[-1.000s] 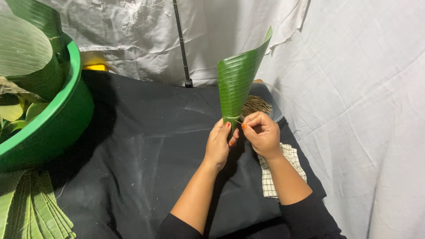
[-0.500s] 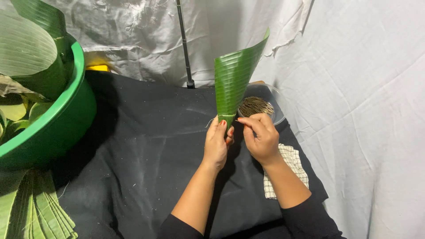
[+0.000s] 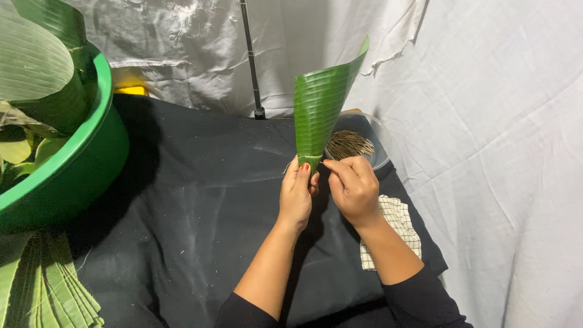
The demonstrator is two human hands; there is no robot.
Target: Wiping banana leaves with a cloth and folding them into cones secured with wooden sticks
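Observation:
A green banana leaf (image 3: pixel 320 106) rolled into a cone stands upright above the black cloth (image 3: pixel 194 200), its narrow tip pointing down. My left hand (image 3: pixel 296 194) pinches that tip between thumb and fingers. My right hand (image 3: pixel 351 188) sits just to the right of the tip, fingers curled, pinching a thin stick whose end meets the leaf tip. A thin pale stick end pokes out to the left of the tip. Behind the leaf a clear bowl (image 3: pixel 378 141) holds a bundle of thin brown sticks (image 3: pixel 349 144).
A large green tub (image 3: pixel 79 164) with leaves stands at the left. Folded leaf strips (image 3: pixel 42 285) lie at the lower left. A checked cloth (image 3: pixel 395 225) lies under my right forearm. A black pole (image 3: pixel 252 61) rises at the back before white sheets.
The leaf cone shifted slightly left. My right hand moved a little away from the tip, then back toward it; a thin stick end now shows left of the tip.

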